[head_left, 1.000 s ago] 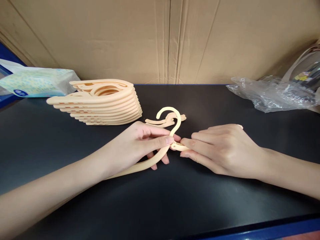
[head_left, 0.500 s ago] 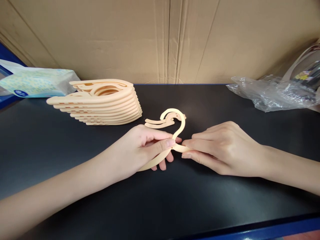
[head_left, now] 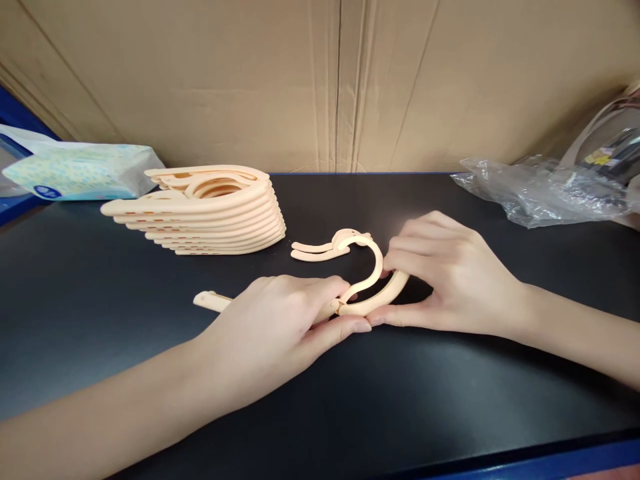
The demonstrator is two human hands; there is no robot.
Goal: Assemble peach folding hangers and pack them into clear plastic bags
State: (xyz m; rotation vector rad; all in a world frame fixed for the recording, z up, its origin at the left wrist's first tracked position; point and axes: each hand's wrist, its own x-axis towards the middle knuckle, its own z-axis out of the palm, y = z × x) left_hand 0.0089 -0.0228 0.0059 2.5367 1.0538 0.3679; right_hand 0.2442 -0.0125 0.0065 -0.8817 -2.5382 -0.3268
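Behind the black table (head_left: pixel 320 413) we see a wall of brown cardboard (head_left: pixel 250 80), its seam falling near the middle of the view. Just in front of us, at the centre of the work, is the pale peach hanger (head_left: pixel 373 300), held by both hands near its joint. We have the left hand (head_left: pixel 273 327) wrapped over one arm of it, the fingers closed around the piece and the arm's tip (head_left: pixel 209 301) jutting out beyond the hand; gripping along its length probably keeps that side from turning. The right hand (head_left: pixel 445 273) pinches the other, curved arm, thumb in front and fingers behind, which seems to give us leverage close to the pivot. Our thumb tips nearly meet below it. The hook (head_left: pixel 376 260) rises between the hands, and no fingers wrap round it, perhaps so that it can swing clear.

Beyond the hook lies a small folded hanger (head_left: pixel 320 252), partly overlapped by it from this angle. A nested stack of like hangers (head_left: pixel 235 220) stands to the left, likely piled so to save space, beside a tissue pack (head_left: pixel 90 173). Crumpled clear plastic (head_left: pixel 540 193) sits at the far right, well apart from our hands.
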